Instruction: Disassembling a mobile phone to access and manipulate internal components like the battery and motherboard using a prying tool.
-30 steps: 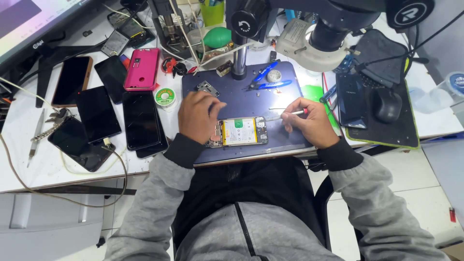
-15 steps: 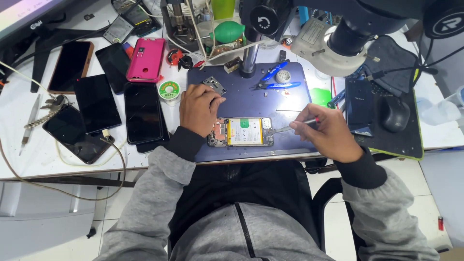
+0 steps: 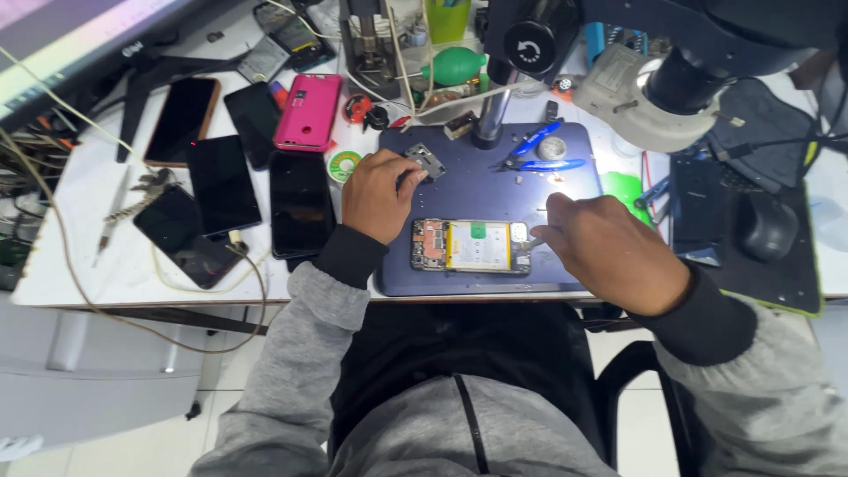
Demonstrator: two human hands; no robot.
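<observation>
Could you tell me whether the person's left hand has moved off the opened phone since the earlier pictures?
Yes. The left hand has left the opened phone and moved up the dark blue mat, away from the body, to a small metal plate.

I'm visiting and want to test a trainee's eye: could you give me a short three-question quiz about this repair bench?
1. True or false: the opened phone lies on the dark blue mat.
2. Which hand holds the small metal plate: A left, B right?
3. What colour is the phone case above the row of dark phones?

Key: 1 true. 2 A, the left hand. 3 pink.
</observation>
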